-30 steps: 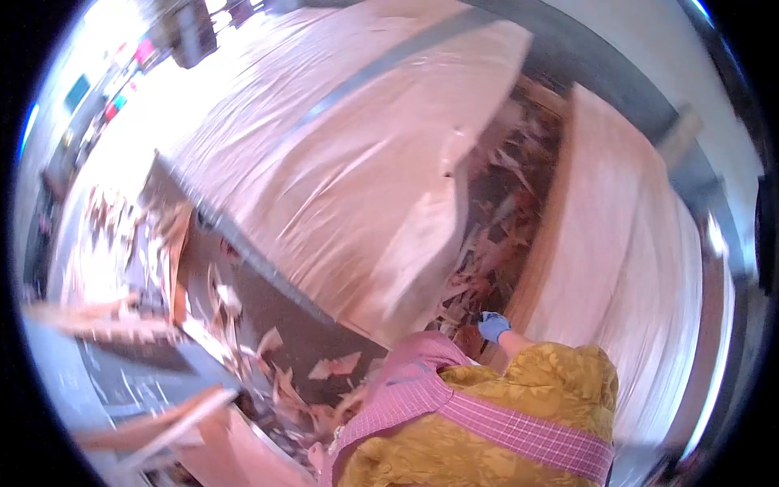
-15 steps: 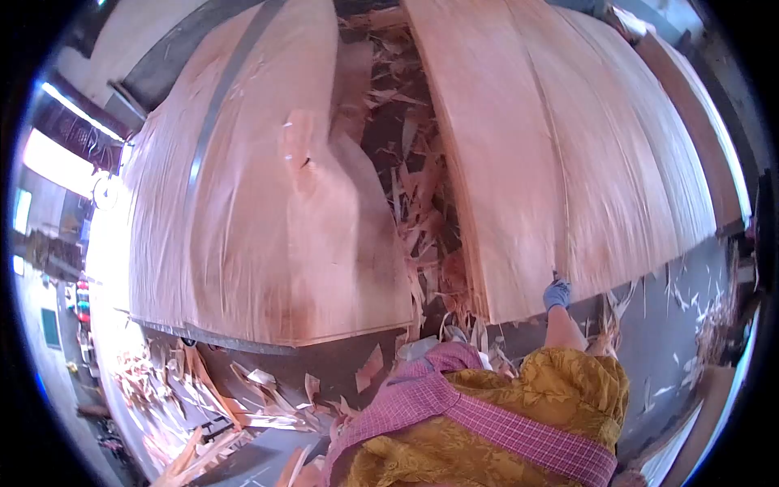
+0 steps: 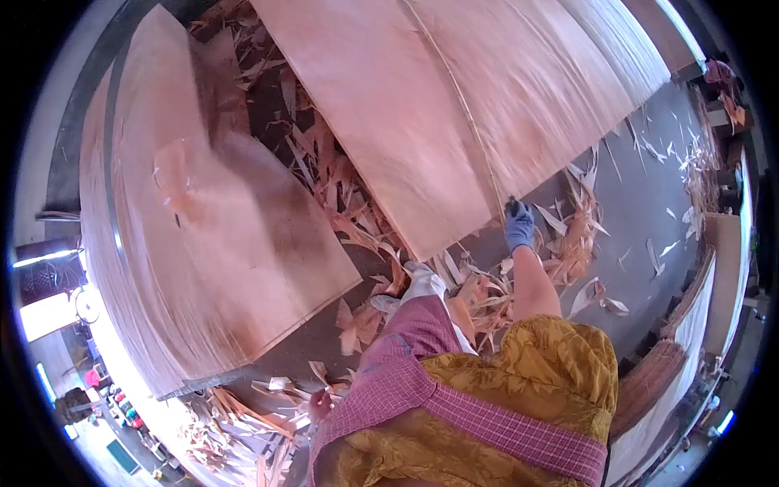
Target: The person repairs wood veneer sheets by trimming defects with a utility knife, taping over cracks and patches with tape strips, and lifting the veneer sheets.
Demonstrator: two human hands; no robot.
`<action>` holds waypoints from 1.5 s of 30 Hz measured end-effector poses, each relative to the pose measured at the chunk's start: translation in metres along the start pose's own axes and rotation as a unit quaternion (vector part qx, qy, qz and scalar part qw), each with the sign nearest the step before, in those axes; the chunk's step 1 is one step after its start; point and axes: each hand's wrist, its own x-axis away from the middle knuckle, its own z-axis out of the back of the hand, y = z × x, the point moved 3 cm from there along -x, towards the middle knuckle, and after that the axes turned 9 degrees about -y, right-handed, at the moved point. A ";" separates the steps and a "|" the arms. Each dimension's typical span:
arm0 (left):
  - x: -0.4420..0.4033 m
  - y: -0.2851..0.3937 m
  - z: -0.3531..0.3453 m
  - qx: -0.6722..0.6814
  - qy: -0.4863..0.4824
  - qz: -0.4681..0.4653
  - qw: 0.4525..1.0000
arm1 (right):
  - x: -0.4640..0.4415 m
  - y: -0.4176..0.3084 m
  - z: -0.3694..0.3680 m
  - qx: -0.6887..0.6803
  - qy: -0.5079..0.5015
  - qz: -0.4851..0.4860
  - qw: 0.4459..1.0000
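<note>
My right hand [image 3: 519,226], in a grey-blue glove with dark fingertips, is at the near edge of a large pinkish wood veneer sheet [image 3: 406,122]. Its fingers are closed on that edge, where a thin raised strip [image 3: 458,93] running along the sheet ends. My left hand [image 3: 320,404] is bare and low beside my checked apron, partly hidden by it. Its loosely bent fingers appear apart, with nothing visible in them. To the left lies a stack of veneer [image 3: 235,260], its top sheet rippled and marked by a small dark hole.
Torn veneer scraps [image 3: 487,300] litter the grey floor [image 3: 625,219] around my feet and between the stacks. More scraps [image 3: 243,422] are heaped at lower left. Further veneer stacks [image 3: 649,385] stand along the right side. A white-covered foot [image 3: 426,280] shows below my apron.
My view has turned to the right, so the stacks appear shifted left. My right hand remains at the sheet's near edge. My left hand has come into view at lower left.
</note>
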 end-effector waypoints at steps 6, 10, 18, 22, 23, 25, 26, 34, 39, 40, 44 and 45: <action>0.004 0.010 -0.031 -0.282 0.008 -0.012 0.959 | -0.012 0.007 -0.023 0.046 -0.108 0.073 0.990; 0.001 -0.011 -0.033 -0.246 -0.023 -0.033 0.969 | 0.006 0.024 -0.020 -0.018 -0.139 0.126 0.982; 0.004 -0.014 -0.027 -0.156 0.006 -0.059 0.986 | 0.114 -0.088 0.000 -0.001 -0.182 0.169 0.969; -0.035 -0.011 0.018 -0.125 0.029 -0.113 0.985 | 0.184 -0.193 -0.062 -0.003 -0.141 0.267 0.953; -0.034 0.025 0.038 -0.151 0.053 -0.118 0.980 | 0.205 -0.221 -0.086 -0.117 -0.130 0.310 0.934; -0.072 0.029 0.088 -0.116 0.140 -0.223 0.958 | 0.265 -0.283 -0.119 -0.251 -0.237 0.307 0.887; -0.085 0.028 0.118 -0.097 0.181 -0.270 0.941 | 0.305 -0.314 -0.130 -0.268 -0.351 0.256 0.860; -0.070 0.171 0.383 -0.318 0.392 -0.362 0.784 | 0.596 -0.430 -0.179 -0.168 -0.424 0.480 0.750; -0.172 0.125 0.530 -0.295 0.413 -0.168 0.845 | 0.695 -0.425 -0.214 -0.061 -0.483 0.584 0.650; -0.193 0.106 0.555 -0.277 0.391 -0.096 0.873 | 0.705 -0.421 -0.222 -0.049 -0.489 0.597 0.634; -0.200 0.092 0.587 -0.232 0.315 0.089 0.916 | 0.727 -0.389 -0.259 -0.022 -0.495 0.636 0.592; -0.208 0.086 0.592 -0.235 0.311 0.067 0.918 | 0.731 -0.377 -0.271 -0.023 -0.492 0.646 0.584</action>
